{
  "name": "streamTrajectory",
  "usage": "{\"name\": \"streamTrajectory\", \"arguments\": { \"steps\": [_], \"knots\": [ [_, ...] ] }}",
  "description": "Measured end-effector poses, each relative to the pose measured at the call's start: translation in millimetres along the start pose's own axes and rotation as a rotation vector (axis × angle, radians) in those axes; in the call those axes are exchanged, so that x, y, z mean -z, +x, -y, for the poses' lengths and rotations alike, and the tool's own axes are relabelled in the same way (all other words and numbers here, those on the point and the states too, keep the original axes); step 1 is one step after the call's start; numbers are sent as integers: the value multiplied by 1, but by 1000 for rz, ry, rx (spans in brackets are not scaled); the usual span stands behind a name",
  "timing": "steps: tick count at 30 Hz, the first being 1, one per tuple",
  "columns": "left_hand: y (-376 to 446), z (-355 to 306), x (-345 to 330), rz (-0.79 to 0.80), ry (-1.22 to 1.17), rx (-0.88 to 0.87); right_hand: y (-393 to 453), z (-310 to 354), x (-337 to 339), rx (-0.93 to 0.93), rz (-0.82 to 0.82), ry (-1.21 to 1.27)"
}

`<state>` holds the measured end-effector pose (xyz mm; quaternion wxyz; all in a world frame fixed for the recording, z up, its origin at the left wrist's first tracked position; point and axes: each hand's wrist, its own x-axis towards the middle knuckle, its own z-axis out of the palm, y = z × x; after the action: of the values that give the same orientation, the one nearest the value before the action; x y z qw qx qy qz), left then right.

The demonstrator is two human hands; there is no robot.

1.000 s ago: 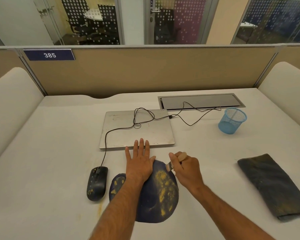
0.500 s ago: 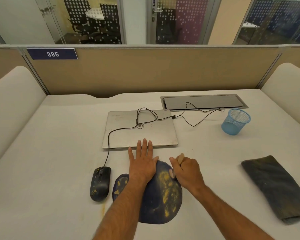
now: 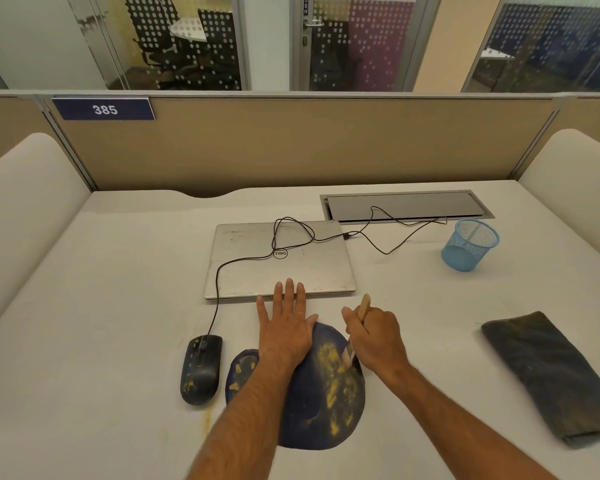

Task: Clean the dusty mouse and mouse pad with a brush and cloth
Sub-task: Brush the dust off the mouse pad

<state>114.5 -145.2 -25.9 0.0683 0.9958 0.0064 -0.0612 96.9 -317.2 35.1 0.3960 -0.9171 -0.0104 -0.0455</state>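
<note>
The step in hand is brushing the mouse pad [image 3: 312, 403], which lies on the table [image 3: 84, 306] near the front edge, with yellow dust on its right half. The left hand [image 3: 284, 327] lies flat with fingers spread and presses the far edge of the pad, its fingertips reaching to the closed laptop [image 3: 281, 261]. The right hand [image 3: 374, 341] has its grip wrapped tight around the wooden handle of a small brush [image 3: 355, 330], and the bristles touch the dusty part of the pad. The wired mouse [image 3: 201, 368] sits just left of the pad and also carries yellow spots. The dark cloth [image 3: 548, 375] lies well apart on the right. I judge the next move needs short strokes that push the dust off the pad's edge.
</note>
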Motion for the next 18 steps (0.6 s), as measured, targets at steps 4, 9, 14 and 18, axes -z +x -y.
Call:
{"name": "streamTrajectory", "arguments": {
  "steps": [4, 9, 14, 18],
  "knots": [
    [0, 0, 1, 6, -4, -1, 3, 4, -1, 75, -65, 34],
    [0, 0, 0, 3, 3, 4, 3, 1, -7, 32, 90, -108],
    [1, 0, -1, -3, -1, -1, 6, 4, -3, 42, -48, -11],
    [1, 1, -1, -9, -1, 0, 5, 7, -5, 54, 29, -25]
  ]
}}
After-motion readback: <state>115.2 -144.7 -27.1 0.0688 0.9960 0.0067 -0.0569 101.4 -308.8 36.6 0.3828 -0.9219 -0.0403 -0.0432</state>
